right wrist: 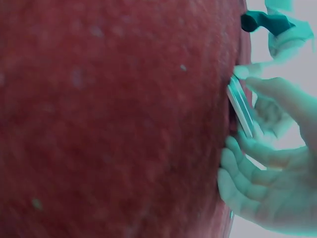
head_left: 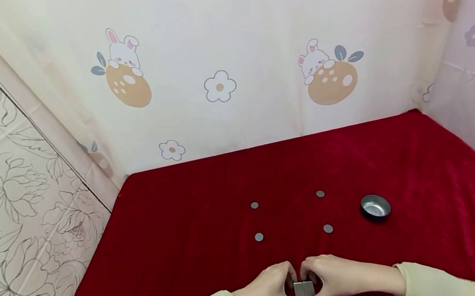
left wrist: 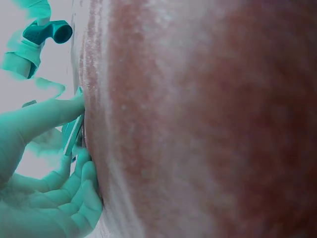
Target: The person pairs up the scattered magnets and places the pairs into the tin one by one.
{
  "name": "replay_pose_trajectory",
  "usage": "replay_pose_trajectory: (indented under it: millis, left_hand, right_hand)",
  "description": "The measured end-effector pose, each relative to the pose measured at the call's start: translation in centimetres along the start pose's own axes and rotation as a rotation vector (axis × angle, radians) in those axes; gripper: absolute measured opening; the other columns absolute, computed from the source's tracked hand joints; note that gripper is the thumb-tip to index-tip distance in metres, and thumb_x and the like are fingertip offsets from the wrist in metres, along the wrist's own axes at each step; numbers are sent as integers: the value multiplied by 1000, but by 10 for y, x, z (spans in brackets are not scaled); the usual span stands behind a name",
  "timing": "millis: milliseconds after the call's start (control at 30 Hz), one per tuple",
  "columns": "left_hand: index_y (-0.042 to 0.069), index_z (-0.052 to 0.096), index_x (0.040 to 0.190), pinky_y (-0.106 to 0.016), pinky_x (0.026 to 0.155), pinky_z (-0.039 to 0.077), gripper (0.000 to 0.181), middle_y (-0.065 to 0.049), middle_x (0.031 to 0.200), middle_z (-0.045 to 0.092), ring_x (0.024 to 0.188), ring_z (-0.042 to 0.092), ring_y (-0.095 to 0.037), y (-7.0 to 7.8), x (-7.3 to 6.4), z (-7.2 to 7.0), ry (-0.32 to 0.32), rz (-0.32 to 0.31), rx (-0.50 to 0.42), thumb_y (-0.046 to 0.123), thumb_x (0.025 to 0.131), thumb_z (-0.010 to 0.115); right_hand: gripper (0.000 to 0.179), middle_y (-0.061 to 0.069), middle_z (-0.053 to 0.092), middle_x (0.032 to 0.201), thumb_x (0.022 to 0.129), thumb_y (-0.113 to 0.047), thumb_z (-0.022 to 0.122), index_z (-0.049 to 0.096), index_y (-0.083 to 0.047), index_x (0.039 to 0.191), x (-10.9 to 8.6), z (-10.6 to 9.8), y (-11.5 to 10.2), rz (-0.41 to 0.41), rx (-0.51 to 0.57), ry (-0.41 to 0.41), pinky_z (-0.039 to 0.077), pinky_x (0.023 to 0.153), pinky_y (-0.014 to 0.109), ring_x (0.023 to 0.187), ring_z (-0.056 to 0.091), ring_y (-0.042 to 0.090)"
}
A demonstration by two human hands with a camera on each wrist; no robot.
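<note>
A flat silver-grey rectangular block (head_left: 300, 294) and a matching second block (head_left: 309, 293) sit side by side at the front of the red velvety worktop (head_left: 164, 244), pinched by the left hand (head_left: 269, 289) and right hand (head_left: 335, 278) respectively. Beyond lie four round grey discs (head_left: 254, 205) and a shallow dark-sided metal dish (head_left: 376, 207).

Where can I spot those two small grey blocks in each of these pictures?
Head: grey blocks at the bottom, just right of centre, between the left hand and the right hand.
Left wrist: grey blocks toward the left edge, about mid-height.
Right wrist: grey blocks right of centre, about mid-height.
Shared landmark: the red cloth, visible in all three.
</note>
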State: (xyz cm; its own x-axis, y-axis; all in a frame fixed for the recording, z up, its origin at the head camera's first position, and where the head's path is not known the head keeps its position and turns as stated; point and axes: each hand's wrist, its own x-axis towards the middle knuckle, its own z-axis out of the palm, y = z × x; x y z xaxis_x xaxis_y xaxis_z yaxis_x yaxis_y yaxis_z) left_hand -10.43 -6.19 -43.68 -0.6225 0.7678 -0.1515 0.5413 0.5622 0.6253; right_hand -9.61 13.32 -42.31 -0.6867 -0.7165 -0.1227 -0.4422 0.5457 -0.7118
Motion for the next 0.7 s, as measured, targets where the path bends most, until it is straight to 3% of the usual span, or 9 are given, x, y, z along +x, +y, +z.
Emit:
replay_pose_trajectory:
  millis: [300,500,700]
  left_hand:
    - [10,51,89,-12,55,42,25,12,72,52,59,47,4,-2,-1,-1,-19,-11,-200,10,74,71]
    - [8,54,85,-13,59,45,18,11,70,56,63,53,4,-4,-2,-2,-2,4,-354,4,75,68]
    - [4,58,83,-15,59,46,11,5,69,62,62,55,3,-3,-4,0,20,-27,-477,2,76,66]
  right_hand:
    - [19,-8,56,83,80,-20,64,60,-9,95,-13,-19,9,-49,118,21,44,59,19,68,49,0]
    - [20,-2,58,84,84,-20,61,59,-6,98,-26,-29,19,-75,167,95,46,61,22,70,53,1]
    - [18,-8,59,86,83,-10,61,59,-3,99,-38,-39,27,-99,147,189,46,59,22,71,55,2]
